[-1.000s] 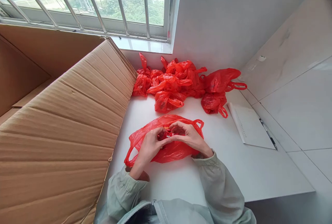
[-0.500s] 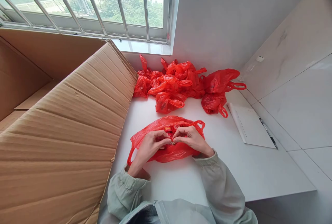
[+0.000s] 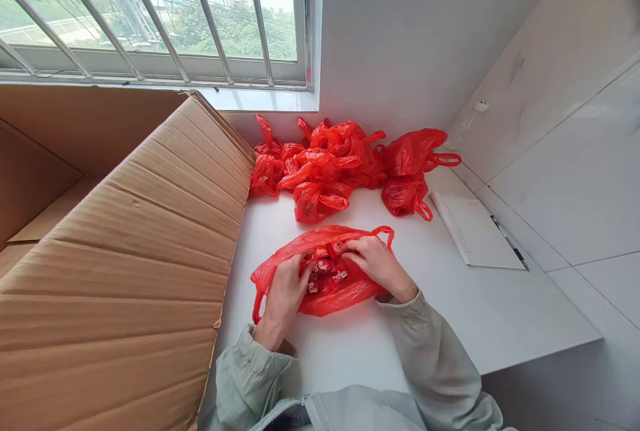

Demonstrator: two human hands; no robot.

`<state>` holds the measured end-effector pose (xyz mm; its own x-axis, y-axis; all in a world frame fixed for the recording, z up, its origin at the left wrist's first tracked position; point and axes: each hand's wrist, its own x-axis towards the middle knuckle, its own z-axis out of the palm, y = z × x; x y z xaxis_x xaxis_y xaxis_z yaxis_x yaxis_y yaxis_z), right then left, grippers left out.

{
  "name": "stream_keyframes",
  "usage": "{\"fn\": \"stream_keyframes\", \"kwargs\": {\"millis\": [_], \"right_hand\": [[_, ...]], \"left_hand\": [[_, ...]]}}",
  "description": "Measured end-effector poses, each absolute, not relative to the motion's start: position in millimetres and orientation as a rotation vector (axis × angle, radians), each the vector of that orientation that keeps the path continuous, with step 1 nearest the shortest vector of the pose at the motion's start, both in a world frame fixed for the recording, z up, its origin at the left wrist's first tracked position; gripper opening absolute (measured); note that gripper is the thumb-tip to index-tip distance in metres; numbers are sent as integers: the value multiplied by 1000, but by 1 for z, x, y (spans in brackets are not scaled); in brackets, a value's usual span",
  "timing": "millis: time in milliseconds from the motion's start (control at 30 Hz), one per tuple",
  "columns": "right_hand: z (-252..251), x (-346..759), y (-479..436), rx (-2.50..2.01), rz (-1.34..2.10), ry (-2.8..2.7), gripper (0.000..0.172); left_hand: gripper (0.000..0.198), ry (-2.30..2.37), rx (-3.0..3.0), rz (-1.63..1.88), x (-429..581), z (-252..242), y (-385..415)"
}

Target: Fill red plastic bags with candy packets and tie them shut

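Note:
A red plastic bag (image 3: pixel 345 298) lies spread on the white table with its mouth open towards me. Inside it are several small red wrapped packets (image 3: pixel 338 277), printed in white and yellow; they look like sweets. My left hand (image 3: pixel 289 288) reaches into the bag from its left side, thumb and fingers apart beside the packets. At the right of the mouth, my right hand (image 3: pixel 376 263) has its thumb and forefinger parted, the tips close to a packet. Neither hand visibly holds a packet. Some fingertips are hidden by the hands and the plastic.
Several tied red bags (image 3: pixel 325 168) are heaped at the back against the wall. To the right lies a white notebook (image 3: pixel 473 228) with a black pen (image 3: pixel 509 242) along its edge. A large open cardboard box (image 3: pixel 140 238) stands at the left, below a barred window (image 3: pixel 165 18).
My hands, which met at the fingertips above the packets, have moved apart to either side of the bag's mouth. More packets show between them. The view has shifted slightly.

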<state>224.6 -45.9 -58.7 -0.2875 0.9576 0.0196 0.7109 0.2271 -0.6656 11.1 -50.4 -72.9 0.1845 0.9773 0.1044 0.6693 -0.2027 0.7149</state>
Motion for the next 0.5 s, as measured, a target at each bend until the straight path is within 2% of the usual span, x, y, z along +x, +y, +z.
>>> {"fn": "stream_keyframes", "kwargs": {"millis": [100,200,267,333,500], "right_hand": [[-63,218,-41,-1691,528,-2126,28],[-69,213,-35,-1668,487,-2276,44],[-72,212,-33,-1666,467,-2299,40],[-73,212,-32,-1657,466,-2287,28],[-70,207,-39,-1400,530,-2260,15]], "left_hand": [[19,1537,1944,765,12,-77,-50],[17,1519,1915,806,11,-77,-50],[18,1510,1901,799,11,-76,-50],[19,1506,1886,794,11,-74,-50],[38,1415,1769,832,16,-66,-54]]}}
